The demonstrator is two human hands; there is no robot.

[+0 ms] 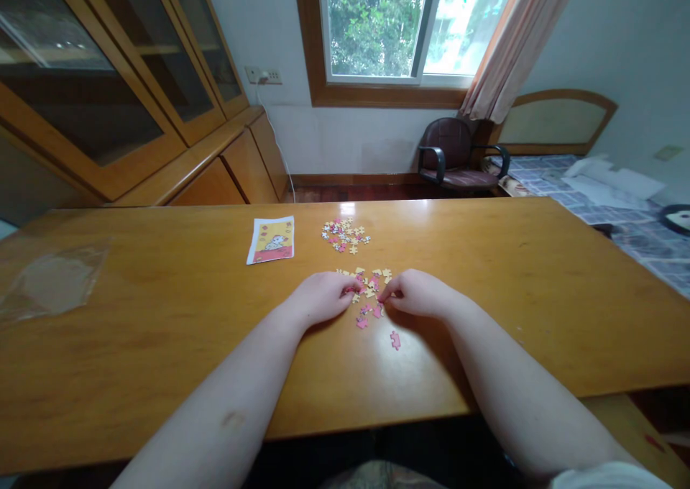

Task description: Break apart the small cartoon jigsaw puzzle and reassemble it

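Observation:
Both of my hands rest on a wooden table (162,309) among small jigsaw pieces. My left hand (322,296) is curled, its fingertips pinched on a pink piece at the edge of the near cluster of pieces (371,282). My right hand (417,293) is curled too, fingertips pinching a small piece beside that cluster. A few loose pink pieces (362,321) lie just in front of my hands, one pink piece (395,340) nearer me. A second heap of pieces (345,234) lies farther away. A picture card (271,239) lies left of it.
A clear plastic bag (51,280) lies at the table's left end. Behind the table stand a wooden cabinet with glass doors (108,93), a dark office chair (458,158) under the window, and a bed (619,201) on the right.

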